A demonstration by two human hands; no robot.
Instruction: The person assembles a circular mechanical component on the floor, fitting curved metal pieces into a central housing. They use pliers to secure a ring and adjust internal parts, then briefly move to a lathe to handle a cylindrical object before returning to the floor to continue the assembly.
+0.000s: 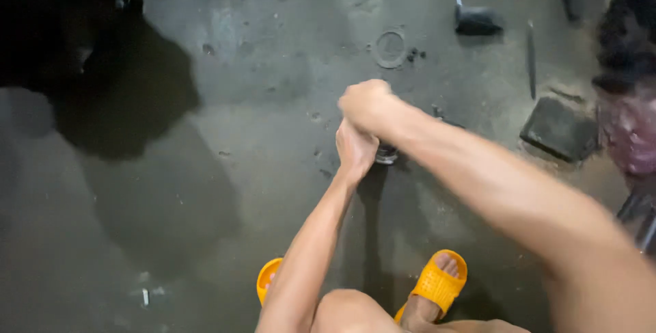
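Note:
My right hand (367, 102) is clenched in a fist, stacked just above my left hand (355, 148). Both close around something slim and upright that the fingers hide. Below the left hand a small round dark metal part (387, 155) rests on the grey concrete floor, half covered by the hand. A long dark shape runs from it back toward my legs. I cannot tell what the hands grip.
A hammer (471, 17) lies at the far right, next to a thin metal rod (531, 56) and a flat dark block (560, 128). A metal ring (390, 48) lies on the floor beyond my hands. My feet wear orange slippers (437, 282). Dark bulky objects fill the top left.

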